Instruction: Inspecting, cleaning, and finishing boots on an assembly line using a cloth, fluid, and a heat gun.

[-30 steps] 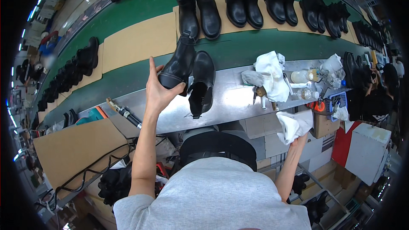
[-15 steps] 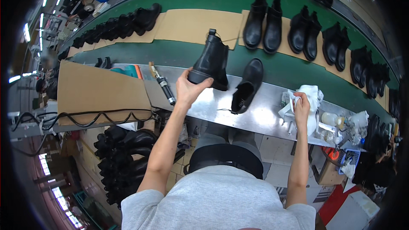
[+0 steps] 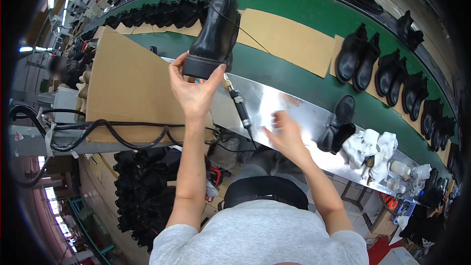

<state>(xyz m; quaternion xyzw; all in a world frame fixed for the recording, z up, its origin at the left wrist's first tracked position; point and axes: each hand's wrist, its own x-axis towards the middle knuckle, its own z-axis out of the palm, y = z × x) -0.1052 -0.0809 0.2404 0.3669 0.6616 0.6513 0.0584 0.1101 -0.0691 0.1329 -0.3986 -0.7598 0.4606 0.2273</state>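
Observation:
My left hand (image 3: pixel 194 91) grips a black ankle boot (image 3: pixel 212 39) by the end of its thick sole, thumb on one side and fingers on the other. The boot is raised above the bench with its shaft pointing away from me; a thin dark thread or cord crosses it. My right hand (image 3: pixel 287 137) is over the metal bench top, slightly blurred, its fingers apart and nothing visible in them. Between my hands lies a slim black hand tool (image 3: pixel 239 105) with a brass-coloured end. A second black boot (image 3: pixel 338 122) lies on the bench right of my right hand.
White cloths (image 3: pixel 370 152) and small bottles (image 3: pixel 401 168) sit on the right of the metal bench (image 3: pixel 294 103). Pairs of black boots (image 3: pixel 358 59) stand on cardboard along the green surface (image 3: pixel 274 2). At left, a cardboard panel (image 3: pixel 132 88) stands above a coiled black cable (image 3: pixel 93 130).
My left hand has raised the boot away from me. My right hand has let go of the white cloth and moved left. The view has shifted left, so bench things appear further right.

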